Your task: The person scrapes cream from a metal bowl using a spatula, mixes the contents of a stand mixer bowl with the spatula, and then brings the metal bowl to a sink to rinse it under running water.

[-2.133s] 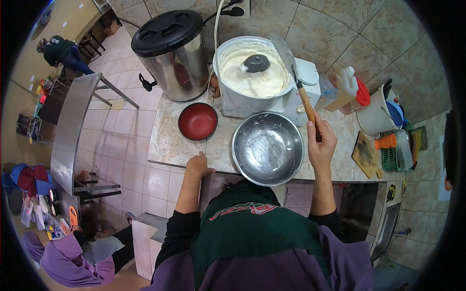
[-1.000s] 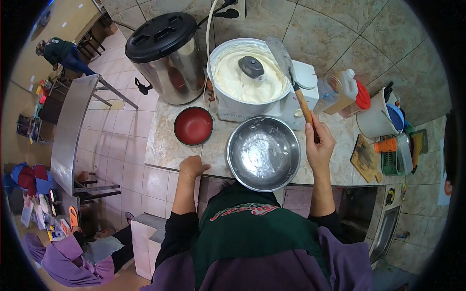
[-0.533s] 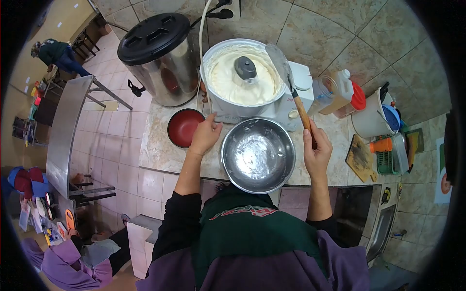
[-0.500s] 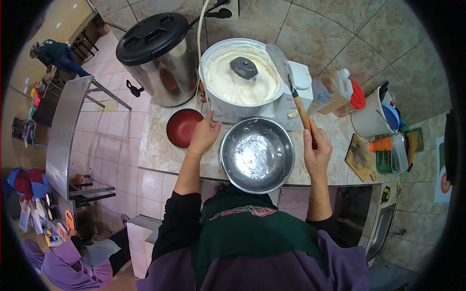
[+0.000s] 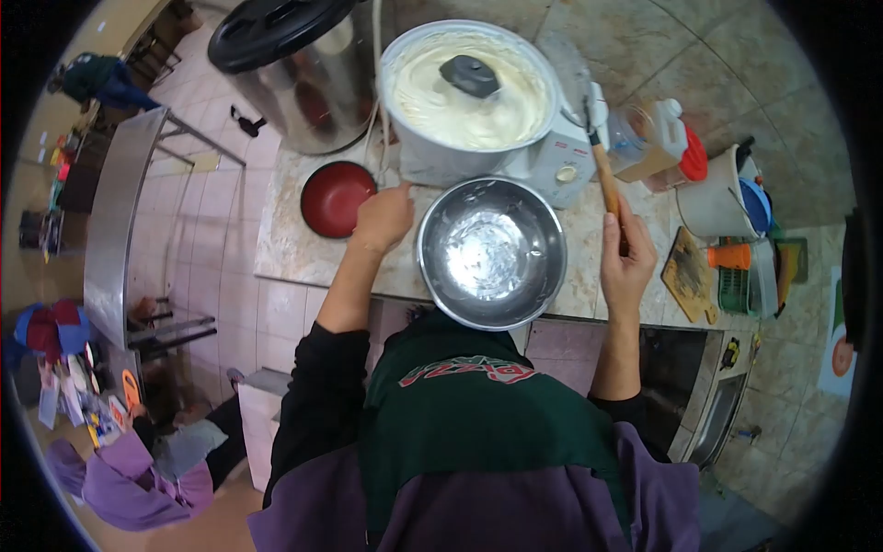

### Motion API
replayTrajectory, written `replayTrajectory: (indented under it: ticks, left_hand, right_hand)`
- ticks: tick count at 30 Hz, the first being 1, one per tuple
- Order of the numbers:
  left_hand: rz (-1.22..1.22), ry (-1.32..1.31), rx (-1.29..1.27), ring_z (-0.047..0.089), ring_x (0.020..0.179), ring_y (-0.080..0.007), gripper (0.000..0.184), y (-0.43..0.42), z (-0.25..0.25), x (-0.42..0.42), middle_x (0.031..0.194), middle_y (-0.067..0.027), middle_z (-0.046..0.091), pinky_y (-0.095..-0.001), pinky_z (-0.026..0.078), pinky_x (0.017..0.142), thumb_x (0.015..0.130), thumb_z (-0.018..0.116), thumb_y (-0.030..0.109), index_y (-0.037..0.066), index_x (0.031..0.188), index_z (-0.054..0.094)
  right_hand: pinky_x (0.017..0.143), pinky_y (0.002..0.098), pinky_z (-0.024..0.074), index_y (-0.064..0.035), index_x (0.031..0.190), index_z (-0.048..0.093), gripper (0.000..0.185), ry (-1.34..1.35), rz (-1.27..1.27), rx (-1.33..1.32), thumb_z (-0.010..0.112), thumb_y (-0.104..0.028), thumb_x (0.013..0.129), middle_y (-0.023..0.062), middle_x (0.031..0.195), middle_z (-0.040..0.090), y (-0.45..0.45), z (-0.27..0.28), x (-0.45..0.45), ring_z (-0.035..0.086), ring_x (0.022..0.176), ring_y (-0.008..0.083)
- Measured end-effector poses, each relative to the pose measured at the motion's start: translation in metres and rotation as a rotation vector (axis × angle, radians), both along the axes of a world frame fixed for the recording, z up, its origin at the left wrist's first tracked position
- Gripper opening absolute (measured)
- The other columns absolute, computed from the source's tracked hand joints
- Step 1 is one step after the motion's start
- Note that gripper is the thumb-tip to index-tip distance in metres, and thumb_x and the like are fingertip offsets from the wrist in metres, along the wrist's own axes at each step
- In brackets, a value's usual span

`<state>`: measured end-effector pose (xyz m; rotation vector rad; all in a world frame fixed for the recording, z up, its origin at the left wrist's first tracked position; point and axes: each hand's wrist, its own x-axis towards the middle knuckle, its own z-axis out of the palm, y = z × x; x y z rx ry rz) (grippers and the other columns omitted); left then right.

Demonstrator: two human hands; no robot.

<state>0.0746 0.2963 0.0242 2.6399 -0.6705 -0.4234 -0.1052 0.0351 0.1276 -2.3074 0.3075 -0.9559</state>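
Observation:
My right hand (image 5: pixel 629 253) is closed around the wooden handle of a spatula (image 5: pixel 604 170). Its pale, slightly blurred blade rises beside the right rim of the white mixer bowl (image 5: pixel 414 138). Whipped white cream (image 5: pixel 428 92) fills that bowl around a dark central hub (image 5: pixel 470 75). My left hand (image 5: pixel 384 219) is over the counter, between a red bowl (image 5: pixel 333 204) and a steel bowl (image 5: pixel 492 253). Its fingers are curled with one pointing toward the mixer base; I see nothing in them. White smears mark the inside of the steel bowl, which sits at the counter's front edge.
A large steel container with a black lid (image 5: pixel 285 37) stands at the left. Jugs (image 5: pixel 655 138), a white bucket (image 5: pixel 713 207) and a wooden cutting board (image 5: pixel 690 276) line the right side. Another person (image 5: pixel 152 478) is at lower left, and one (image 5: pixel 106 81) farther back.
My view has tilted, so the counter things sit higher in it. My left hand's fingers have curled in. The spatula remains in my right hand, its blade now just outside the mixer bowl's rim.

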Motion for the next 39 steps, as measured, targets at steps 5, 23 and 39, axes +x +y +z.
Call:
replayTrajectory:
  ticks: [5, 23, 39]
  left_hand:
    - [-0.1, -0.112, 0.124, 0.066, 0.083, -0.035, 0.03, -0.001, -0.011, -0.003, 0.09, -0.0183, 0.067, -0.0455, 0.052, 0.07, 0.087, 0.048, 0.017, 0.006, 0.113, 0.059]
    - [-0.186, -0.315, 0.177, 0.07, 0.072, -0.0262, 0.015, -0.043, 0.036, -0.031, 0.076, -0.0131, 0.069, -0.0359, 0.054, 0.057, 0.08, 0.056, 0.016, 0.007, 0.082, 0.068]
    - [-0.144, -0.343, 0.164, 0.07, 0.07, -0.0271, 0.013, -0.033, 0.022, -0.022, 0.074, -0.0132, 0.069, -0.0373, 0.054, 0.056, 0.079, 0.058, 0.015, 0.006, 0.083, 0.067]
  right_hand:
    - [0.057, 0.0232, 0.0392, 0.0007, 0.119, 0.062, 0.029, 0.009, 0.02, -0.004, 0.06, -0.005, 0.091, 0.0033, 0.074, 0.054, 0.011, 0.004, 0.001, 0.048, 0.064, 0.0086]
    - [0.05, 0.0223, 0.0371, -0.001, 0.109, 0.043, 0.066, 0.35, 0.409, 0.578, 0.085, -0.029, 0.068, -0.0009, 0.07, 0.045, 0.167, -0.013, 0.004, 0.04, 0.056, 0.0067]
    - [0.055, 0.0181, 0.0394, -0.0039, 0.115, 0.035, 0.066, 0.302, 0.407, 0.764, 0.081, -0.013, 0.069, 0.0015, 0.084, 0.045, 0.162, -0.032, 0.004, 0.043, 0.062, 0.0064]
